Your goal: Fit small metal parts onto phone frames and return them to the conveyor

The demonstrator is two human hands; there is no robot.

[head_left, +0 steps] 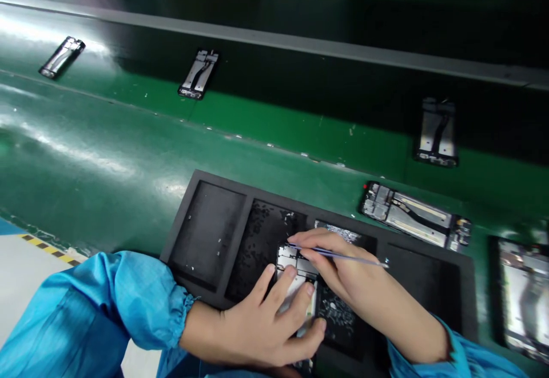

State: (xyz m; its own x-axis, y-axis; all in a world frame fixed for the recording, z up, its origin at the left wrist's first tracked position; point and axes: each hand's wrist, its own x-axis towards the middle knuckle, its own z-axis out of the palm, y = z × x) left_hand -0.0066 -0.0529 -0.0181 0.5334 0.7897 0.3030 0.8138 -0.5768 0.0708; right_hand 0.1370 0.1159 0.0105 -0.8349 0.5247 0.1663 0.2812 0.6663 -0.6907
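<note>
An opened phone (pixel 305 268) with bare inner parts lies over the black foam tray. Curled across it, my left hand (pixel 274 321) grips it, with fingertips on its face and the thumb by its right edge; the palm hides much of the lower part. Thin tweezers (pixel 360 259) are pinched in my right hand (pixel 343 258). Their tip end is by the phone's top edge, mostly covered by my fingers. Whether anything sits between the tips I cannot tell.
The black foam tray (pixel 180 235) has several compartments, some holding tiny scraps. Another opened phone (pixel 416 216) lies behind it, and one (pixel 525 298) is at the right edge. On the green strip beyond are three more: a left phone (pixel 62 58), a middle phone (pixel 199 75) and a right phone (pixel 436 132).
</note>
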